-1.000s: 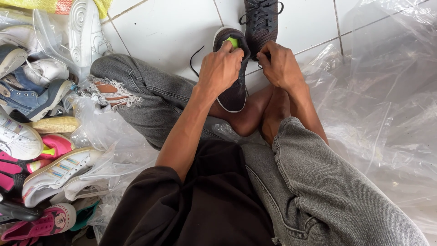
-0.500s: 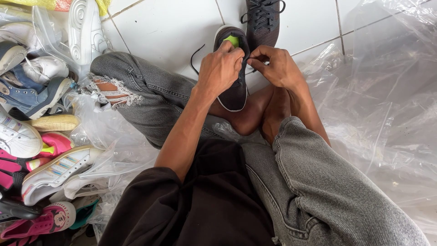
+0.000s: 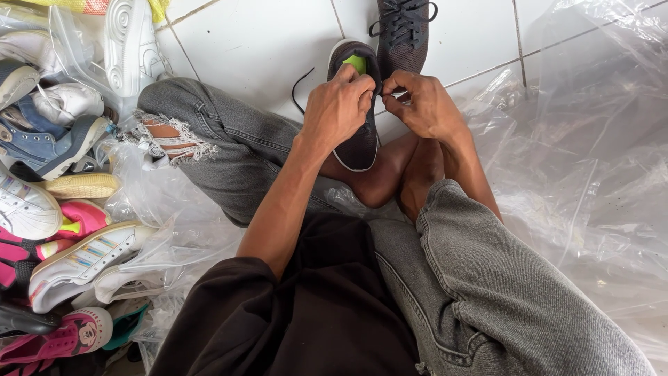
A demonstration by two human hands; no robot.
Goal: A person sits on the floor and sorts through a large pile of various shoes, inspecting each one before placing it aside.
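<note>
A dark grey sneaker (image 3: 360, 139) with a green insole lies on the white tiled floor (image 3: 264, 42) between my crossed legs in grey jeans. My left hand (image 3: 337, 108) rests over its middle and pinches its black lace (image 3: 300, 83) near the tongue. My right hand (image 3: 424, 104) pinches the lace from the other side, fingertips almost meeting the left ones. A matching laced dark sneaker (image 3: 403, 31) lies just beyond, toe pointing away.
A heap of mixed shoes (image 3: 49, 181) in white, blue, pink and yellow fills the left side, some in clear bags. A white sneaker (image 3: 129, 49) stands sole-up at the top left. Crumpled clear plastic sheeting (image 3: 591, 181) covers the floor on the right.
My right hand has shifted left from the shoe's side to the tongue area. Both hands now meet over the lace at the shoe's top.
</note>
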